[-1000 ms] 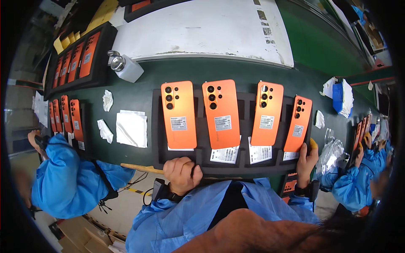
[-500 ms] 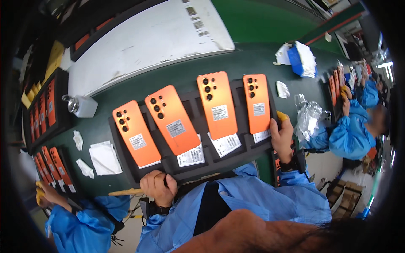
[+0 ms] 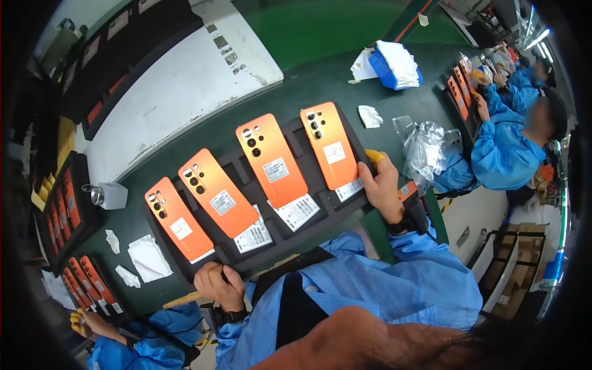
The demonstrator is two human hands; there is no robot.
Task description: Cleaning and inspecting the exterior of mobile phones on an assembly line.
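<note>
A long black tray (image 3: 308, 222) lies tilted across the green bench and carries several orange phones (image 3: 271, 159) lying face down, each with a white label. My left hand (image 3: 216, 285) grips the tray's near left corner. My right hand (image 3: 381, 185) grips its right end, fingers curled over the rim beside the rightmost orange phone (image 3: 328, 145). White paper slips (image 3: 297, 211) lie under the phones' lower ends.
A white bottle (image 3: 106, 195) and white wipes (image 3: 148, 258) lie left of the tray. More trays of orange phones (image 3: 61, 209) sit at far left. A blue box of papers (image 3: 394, 65) and clear plastic bags (image 3: 425, 148) lie right. Co-workers in blue coats (image 3: 499, 148) sit on both sides.
The view has swung further to the right, so the tray appears more tilted and nearer. Both hands keep their grip on the tray's ends.
</note>
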